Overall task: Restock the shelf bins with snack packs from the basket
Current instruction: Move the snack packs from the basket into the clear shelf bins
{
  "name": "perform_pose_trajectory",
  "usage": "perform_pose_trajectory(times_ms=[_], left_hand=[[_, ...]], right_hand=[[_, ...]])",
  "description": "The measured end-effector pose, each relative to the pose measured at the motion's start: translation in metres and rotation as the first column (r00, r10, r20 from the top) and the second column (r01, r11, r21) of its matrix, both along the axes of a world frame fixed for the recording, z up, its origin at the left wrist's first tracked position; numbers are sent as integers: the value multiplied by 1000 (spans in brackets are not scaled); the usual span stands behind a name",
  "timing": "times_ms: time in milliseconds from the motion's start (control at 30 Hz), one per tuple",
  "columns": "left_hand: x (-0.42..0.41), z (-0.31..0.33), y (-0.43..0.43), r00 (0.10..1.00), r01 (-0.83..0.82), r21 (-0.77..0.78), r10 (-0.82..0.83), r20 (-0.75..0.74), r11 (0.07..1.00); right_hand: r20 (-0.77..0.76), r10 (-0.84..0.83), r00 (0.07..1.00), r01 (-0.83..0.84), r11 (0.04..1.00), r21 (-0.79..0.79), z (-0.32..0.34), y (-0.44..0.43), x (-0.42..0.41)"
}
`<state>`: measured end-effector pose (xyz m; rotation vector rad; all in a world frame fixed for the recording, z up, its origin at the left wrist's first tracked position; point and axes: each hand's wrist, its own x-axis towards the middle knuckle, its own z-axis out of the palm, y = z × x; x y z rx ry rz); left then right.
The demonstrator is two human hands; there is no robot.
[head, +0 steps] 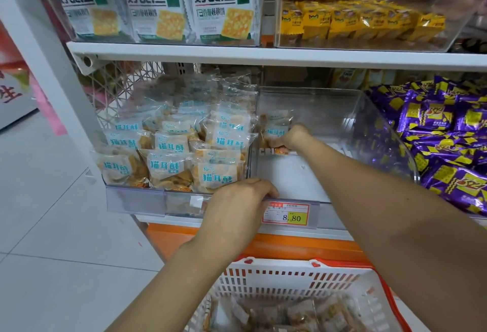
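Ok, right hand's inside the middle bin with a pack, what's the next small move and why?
Probably release the pack against the left wall of the bin and bring the right hand back to the basket: this bin looks nearly bare, and more packs lie in the basket.

You are standing before a basket (279,263) that is holding snack packs (303,313). Behind it, a left bin (134,201) is sitting full of packs (168,165). Just right of it, the middle bin (290,176) is holding one snack pack (275,123) against its left wall, where your right grip (296,135) is pinching it. Your left grip (237,202) is holding that bin's front rim, left of a price tag (286,214). More packs (448,152) are lying to the right. Above, the upper shelf (263,55) is carrying cracker packs (224,10) on the left and small packs (342,20) on the right.
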<state>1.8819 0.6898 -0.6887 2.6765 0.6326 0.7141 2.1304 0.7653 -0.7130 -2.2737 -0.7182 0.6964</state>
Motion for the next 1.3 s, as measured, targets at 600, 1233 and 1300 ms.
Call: perform_pose_trajectory(times_ms=[600, 1233, 1300], left_hand=[[-1, -3, 1, 1000, 7, 42, -7, -4, 999], [0, -4, -2, 1000, -21, 11, 21, -15, 1000], [-1, -6, -1, 1000, -19, 20, 20, -12, 1000]], right_hand=[[125, -232, 965, 177, 922, 344, -23, -11, -15], [-111, -87, 990, 93, 994, 51, -20, 0, -6], [-111, -11, 994, 11, 1000, 1, -12, -7, -10]])
